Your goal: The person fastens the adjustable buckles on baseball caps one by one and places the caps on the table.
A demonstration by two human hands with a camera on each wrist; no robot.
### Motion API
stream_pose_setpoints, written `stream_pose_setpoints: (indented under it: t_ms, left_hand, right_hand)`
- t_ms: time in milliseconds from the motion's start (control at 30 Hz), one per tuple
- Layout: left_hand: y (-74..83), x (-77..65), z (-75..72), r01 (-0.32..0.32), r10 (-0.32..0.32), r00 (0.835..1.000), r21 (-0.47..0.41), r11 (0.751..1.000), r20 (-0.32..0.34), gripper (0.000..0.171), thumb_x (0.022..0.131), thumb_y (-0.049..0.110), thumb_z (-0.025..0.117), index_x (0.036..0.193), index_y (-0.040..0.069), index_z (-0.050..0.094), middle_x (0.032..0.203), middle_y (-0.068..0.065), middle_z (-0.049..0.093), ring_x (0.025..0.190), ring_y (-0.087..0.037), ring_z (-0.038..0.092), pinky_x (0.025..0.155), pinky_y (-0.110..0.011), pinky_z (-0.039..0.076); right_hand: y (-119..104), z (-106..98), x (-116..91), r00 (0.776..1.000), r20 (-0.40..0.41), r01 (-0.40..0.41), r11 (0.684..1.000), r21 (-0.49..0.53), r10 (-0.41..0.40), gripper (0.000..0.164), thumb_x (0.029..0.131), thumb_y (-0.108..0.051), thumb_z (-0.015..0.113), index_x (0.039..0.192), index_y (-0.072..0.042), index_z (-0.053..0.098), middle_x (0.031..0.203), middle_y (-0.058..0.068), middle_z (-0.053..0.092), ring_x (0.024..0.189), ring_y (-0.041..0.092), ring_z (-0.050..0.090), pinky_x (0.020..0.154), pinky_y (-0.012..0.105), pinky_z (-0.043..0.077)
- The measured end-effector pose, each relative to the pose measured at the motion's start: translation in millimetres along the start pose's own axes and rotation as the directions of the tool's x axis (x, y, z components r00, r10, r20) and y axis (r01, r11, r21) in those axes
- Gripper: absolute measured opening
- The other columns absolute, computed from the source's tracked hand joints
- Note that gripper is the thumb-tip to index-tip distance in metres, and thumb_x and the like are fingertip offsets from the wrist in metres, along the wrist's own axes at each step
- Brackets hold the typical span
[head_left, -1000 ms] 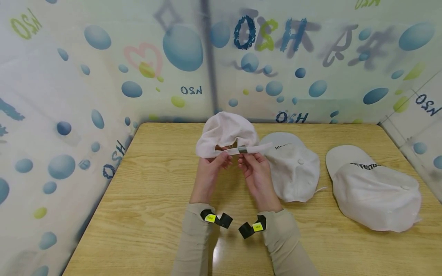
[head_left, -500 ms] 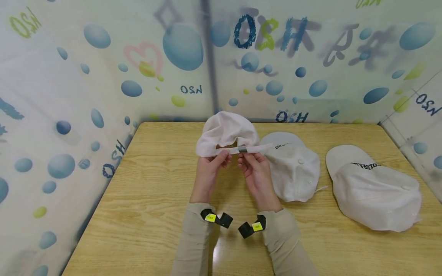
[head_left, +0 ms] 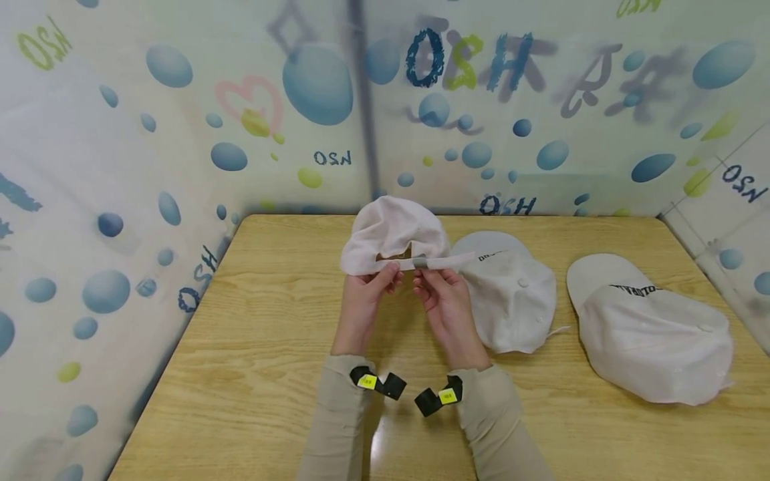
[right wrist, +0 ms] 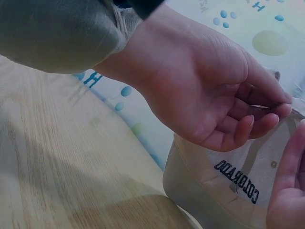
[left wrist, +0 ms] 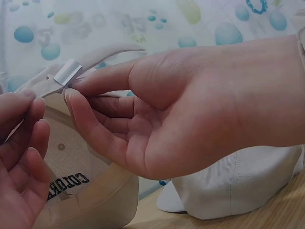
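A white cap [head_left: 398,226] is held up over the far side of the table, its back opening and strap facing the hands. The left hand [head_left: 363,300] pinches the strap between thumb and fingers, left of a metal buckle [head_left: 420,262]. Thumb and forefinger of the right hand [head_left: 448,297] pinch the strap right at this buckle. Beyond it, the loose strap end [left wrist: 114,51] sticks out to the right. Reversed dark lettering [right wrist: 237,182] shows inside the cap in the right wrist view. Both hands are close together, with a small gap between their fingers.
Just right of the hands a second white cap [head_left: 511,300] lies on the wooden table [head_left: 252,374], its strap end sticking out. A third cap [head_left: 656,341] with dark lettering lies farther right. A patterned wall covering [head_left: 313,87] rises behind and at both sides.
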State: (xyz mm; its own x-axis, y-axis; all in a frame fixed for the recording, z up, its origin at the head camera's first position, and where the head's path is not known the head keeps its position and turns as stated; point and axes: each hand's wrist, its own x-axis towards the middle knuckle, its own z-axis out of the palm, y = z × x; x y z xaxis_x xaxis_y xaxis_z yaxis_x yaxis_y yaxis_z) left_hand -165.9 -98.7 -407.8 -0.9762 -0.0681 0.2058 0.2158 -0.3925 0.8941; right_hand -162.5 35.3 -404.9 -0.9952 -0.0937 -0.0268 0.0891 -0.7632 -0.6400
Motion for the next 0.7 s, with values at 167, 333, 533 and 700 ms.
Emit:
stream_pose_setpoints:
  t_ms: [167, 333, 533, 700]
  left_hand:
    - [-8.7, 1.8, -3.5, -0.022, 0.022, 1.000, 0.022, 1.000, -0.006, 0.019, 0.081, 0.015, 0.066, 0.092, 0.005, 0.055, 0.073, -0.005, 0.060, 0.066, -0.018, 0.055, 0.056, -0.025, 0.042]
    - [-20.7, 5.0, -7.6, -0.077, 0.077, 0.997, 0.026, 0.997, 0.011, 0.027, 0.079, 0.021, 0.068, 0.095, 0.003, 0.055, 0.075, -0.007, 0.060, 0.067, -0.020, 0.055, 0.055, -0.025, 0.040]
    - [-4.5, 0.5, 3.0, -0.055, 0.056, 0.998, 0.041, 0.998, -0.034, 0.027, 0.078, 0.019, 0.069, 0.095, 0.005, 0.054, 0.073, -0.005, 0.060, 0.066, -0.021, 0.055, 0.054, -0.024, 0.040]
    - [-2.8, -0.1, 4.7, -0.059, 0.060, 0.997, 0.032, 0.998, -0.049, 0.026, 0.078, 0.018, 0.069, 0.094, 0.004, 0.054, 0.072, -0.005, 0.059, 0.065, -0.020, 0.055, 0.054, -0.023, 0.039]
  right_hand:
    - [0, 0, 0, 1.000, -0.003, 0.000, 1.000, -0.021, 0.000, 0.007, 0.086, -0.002, 0.057, 0.085, -0.003, 0.064, 0.078, 0.009, 0.062, 0.066, 0.011, 0.060, 0.060, 0.019, 0.049]
    - [0, 0, -1, 1.000, 0.005, 0.005, 1.000, -0.024, -0.005, 0.007, 0.086, -0.002, 0.057, 0.086, -0.003, 0.064, 0.078, 0.008, 0.062, 0.066, 0.011, 0.060, 0.060, 0.019, 0.049]
    - [1, -1, -1, 0.999, 0.040, 0.014, 0.999, -0.038, -0.013, 0.007, 0.085, -0.004, 0.058, 0.086, -0.005, 0.065, 0.078, 0.006, 0.063, 0.068, 0.011, 0.060, 0.061, 0.019, 0.049]
    - [2, -1, -1, 0.998, 0.053, 0.023, 0.998, -0.050, -0.021, 0.008, 0.086, -0.004, 0.057, 0.087, -0.005, 0.065, 0.078, 0.006, 0.063, 0.069, 0.011, 0.060, 0.061, 0.019, 0.049]
